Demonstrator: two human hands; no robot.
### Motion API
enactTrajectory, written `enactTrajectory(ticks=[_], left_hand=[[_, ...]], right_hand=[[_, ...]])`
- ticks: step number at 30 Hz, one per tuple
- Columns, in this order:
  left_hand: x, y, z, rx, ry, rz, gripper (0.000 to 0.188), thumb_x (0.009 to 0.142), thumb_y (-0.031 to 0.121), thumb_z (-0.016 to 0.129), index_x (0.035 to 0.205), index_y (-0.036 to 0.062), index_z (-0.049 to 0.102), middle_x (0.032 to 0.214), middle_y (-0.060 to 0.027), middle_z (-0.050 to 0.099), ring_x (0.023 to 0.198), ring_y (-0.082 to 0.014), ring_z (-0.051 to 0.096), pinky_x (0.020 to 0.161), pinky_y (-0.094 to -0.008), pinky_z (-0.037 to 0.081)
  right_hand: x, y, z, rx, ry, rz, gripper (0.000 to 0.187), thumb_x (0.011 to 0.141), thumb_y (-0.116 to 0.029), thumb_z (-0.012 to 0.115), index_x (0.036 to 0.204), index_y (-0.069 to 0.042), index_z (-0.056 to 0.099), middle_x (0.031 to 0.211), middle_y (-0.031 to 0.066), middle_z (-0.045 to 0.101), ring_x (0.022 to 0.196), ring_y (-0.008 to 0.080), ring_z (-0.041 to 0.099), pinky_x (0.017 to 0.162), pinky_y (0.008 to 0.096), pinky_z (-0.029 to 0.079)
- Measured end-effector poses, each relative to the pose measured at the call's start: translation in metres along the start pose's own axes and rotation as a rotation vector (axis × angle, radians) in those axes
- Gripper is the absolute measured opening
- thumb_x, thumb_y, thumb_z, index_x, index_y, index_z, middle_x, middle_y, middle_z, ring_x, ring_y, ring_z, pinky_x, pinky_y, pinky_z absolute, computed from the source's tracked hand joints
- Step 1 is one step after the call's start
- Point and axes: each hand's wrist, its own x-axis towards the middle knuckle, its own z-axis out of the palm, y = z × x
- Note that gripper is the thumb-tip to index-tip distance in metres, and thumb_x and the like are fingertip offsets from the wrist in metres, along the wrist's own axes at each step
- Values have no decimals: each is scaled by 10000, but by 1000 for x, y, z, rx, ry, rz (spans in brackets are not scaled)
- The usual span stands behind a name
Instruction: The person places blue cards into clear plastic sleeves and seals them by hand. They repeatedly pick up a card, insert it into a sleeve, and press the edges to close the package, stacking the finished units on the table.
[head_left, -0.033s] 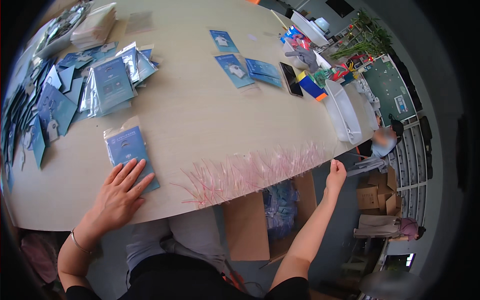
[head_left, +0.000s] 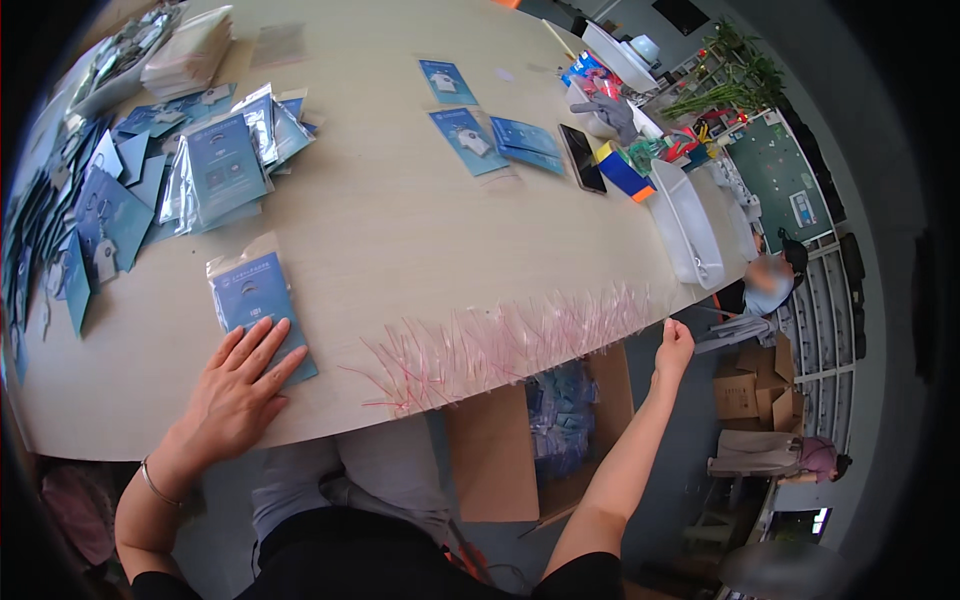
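My left hand [head_left: 238, 385] lies flat with fingers spread on a blue printed card in a clear plastic sleeve [head_left: 250, 290], near the table's front edge. At the right of that edge, my right hand [head_left: 675, 348] is closed in a pinch; whatever its fingertips hold is too small to make out. Beside it, a row of thin clear strips with pink-red edges [head_left: 500, 340] runs along the table's edge. Farther left rises a pile of sleeved blue cards [head_left: 215, 170], some with white shirt-shaped tags [head_left: 105, 258].
Toward the back lie more blue cards [head_left: 465, 140] and a black phone [head_left: 581, 158]. A white plastic bin [head_left: 685, 225] stands at the table's right end. Below the edge, an open cardboard box [head_left: 490, 455] holds blue packets [head_left: 562, 410]. Two people are farther off at right.
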Motion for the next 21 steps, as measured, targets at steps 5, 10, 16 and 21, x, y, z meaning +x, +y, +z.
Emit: enactTrajectory(ticks=[5, 10, 16, 21], left_hand=[[-6, -2, -1, -26, -32, -59, 671, 806, 173, 709, 1443, 119, 505, 1584, -166, 346, 1479, -331, 297, 1208, -476, 226], [-7, 1, -5, -26, -63, -81, 691, 796, 156, 704, 1452, 105, 492, 1593, -174, 326, 1491, -339, 272, 1218, -476, 208], [1, 1, -7, -52, -44, -5, 645, 866, 194, 662, 1476, 122, 464, 1592, -166, 330, 1489, -335, 277, 1215, -477, 214], [-19, -5, -8, -55, -33, 51, 573, 970, 285, 583, 1500, 139, 425, 1596, -147, 331, 1479, -311, 308, 1201, -471, 246]], right_hand=[[32, 22, 42, -452, -193, -108, 208, 916, -215, 668, 961, -16, 712, 1009, 173, 665, 1008, 360, 590, 902, 467, 455], [18, -14, 57, -738, -274, -248, 136, 885, -194, 682, 901, -69, 731, 1052, 114, 659, 1084, 351, 566, 929, 477, 443], [63, 14, 20, -476, -424, 45, 170, 872, -215, 659, 980, -196, 789, 1084, 99, 726, 1149, 318, 607, 1005, 445, 459], [-21, -92, 34, -255, 69, -491, 155, 849, -3, 669, 1003, -19, 677, 1045, 132, 638, 1016, 337, 601, 892, 430, 484]])
